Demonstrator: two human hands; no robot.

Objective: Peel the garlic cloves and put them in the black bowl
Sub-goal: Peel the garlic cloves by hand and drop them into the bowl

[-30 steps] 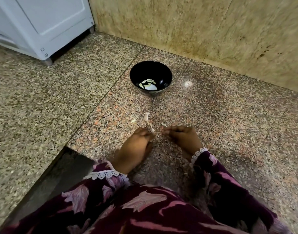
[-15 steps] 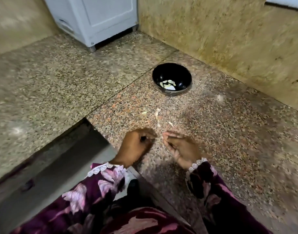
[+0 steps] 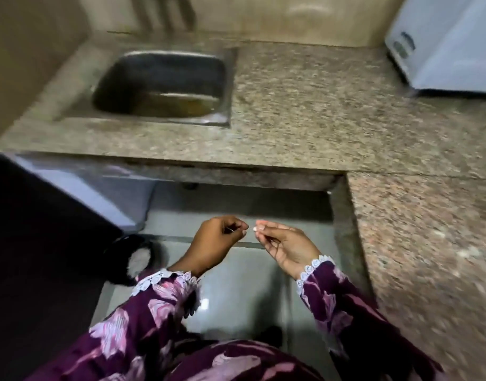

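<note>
Between cloves, likely: left hand and right hand each in narrow grip on pale scraps, below the sink; black bowl unseen, next needs fresh clove.

Hands: two. The left hand and the right hand are both over the floor in the counter's inner corner, fingers curled.

Sleeves: two, purple floral with white lace cuffs.

Sinks: one steel sink, set in the counter toward its far left corner.

White appliances: one, at the counter's far right corner, cut off by the frame.

Pale bit at the right fingertips: one, too small and blurred to identify.

Dark round object on the floor: one, left of the left wrist.
</note>
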